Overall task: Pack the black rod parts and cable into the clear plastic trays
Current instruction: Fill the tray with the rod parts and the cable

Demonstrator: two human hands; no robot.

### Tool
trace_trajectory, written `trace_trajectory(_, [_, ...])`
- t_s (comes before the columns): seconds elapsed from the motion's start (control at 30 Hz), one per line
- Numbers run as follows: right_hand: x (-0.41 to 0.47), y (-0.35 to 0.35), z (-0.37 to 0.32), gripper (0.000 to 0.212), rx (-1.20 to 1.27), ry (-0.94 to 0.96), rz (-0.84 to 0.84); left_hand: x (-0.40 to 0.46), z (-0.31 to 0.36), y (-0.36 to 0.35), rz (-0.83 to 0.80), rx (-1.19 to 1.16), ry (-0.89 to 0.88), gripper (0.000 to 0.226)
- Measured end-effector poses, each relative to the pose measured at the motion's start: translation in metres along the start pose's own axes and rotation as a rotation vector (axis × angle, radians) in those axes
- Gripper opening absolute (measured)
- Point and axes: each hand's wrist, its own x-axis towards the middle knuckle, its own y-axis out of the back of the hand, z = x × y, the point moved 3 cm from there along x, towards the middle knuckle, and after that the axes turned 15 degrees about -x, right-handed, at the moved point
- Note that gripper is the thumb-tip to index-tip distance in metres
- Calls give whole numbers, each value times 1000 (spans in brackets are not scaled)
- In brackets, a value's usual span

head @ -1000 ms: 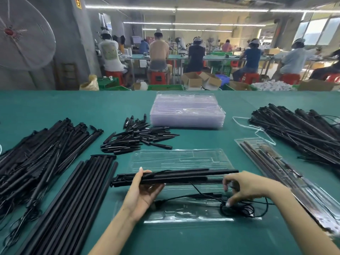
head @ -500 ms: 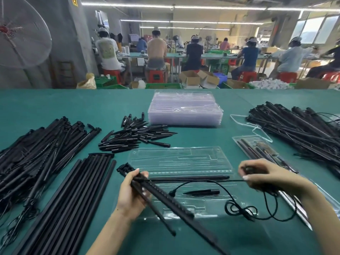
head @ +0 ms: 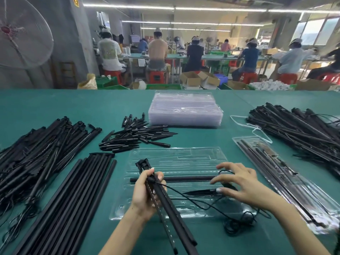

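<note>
Green felt table in busy workshop; left grip around black rods, right grip spread

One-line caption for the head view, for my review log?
Left hand grips black rods over an open clear tray while the right hand reaches for the cable.

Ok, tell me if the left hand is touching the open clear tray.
Apart. The head view shows the left hand raised, gripping the rod bundle above the tray.

Factory assembly hall: rows of seated workers, green benches, cartons.
</note>
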Motion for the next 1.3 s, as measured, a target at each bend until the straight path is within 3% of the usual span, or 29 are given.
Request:
trace_trajectory(0.1, [2,-10,-21,55,-168,86,56,1,-1,3,5,32,-14,34])
trace_trajectory(0.23, [1,-23,-33,32,-324,144,75,0,2,6,15,25,-15,33])
trace_trajectory(0.33, [-3,-18,-30,16,-283,157,147,-1,10,10,27,35,-37,32])
trace_trajectory(0.43, [-10,-5,-12,19,90,68,277,-3,17,15,40,47,-65,32])
trace_trajectory(0.53, [-19,7,22,15,635,-161,441,-4,18,19,60,45,-75,31])
trace_trajectory(0.63, [-29,11,55,25,1287,-364,654,-3,18,21,80,38,-78,30])
trace_trajectory(0.7, [-39,13,75,21,1468,-465,846,-4,18,22,103,30,-82,31])
trace_trajectory(0.77, [-49,16,92,14,1258,-584,1014,-4,19,23,134,5,-96,35])
trace_trajectory(0.83, [-57,26,99,6,664,-674,1085,-5,20,22,176,-13,-133,35])
trace_trajectory(0.9, [-57,33,98,3,108,-658,1035,-7,19,19,212,-2,-170,35])
trace_trajectory(0.97, [-49,32,98,7,-176,-663,869,-9,16,16,236,22,-195,34])
trace_trajectory(1.13, [-28,15,81,14,-339,-871,365,-16,9,16,286,75,-234,33])
trace_trajectory(1.3, [-14,2,56,32,-454,-853,-94,-23,5,14,291,101,-245,31])
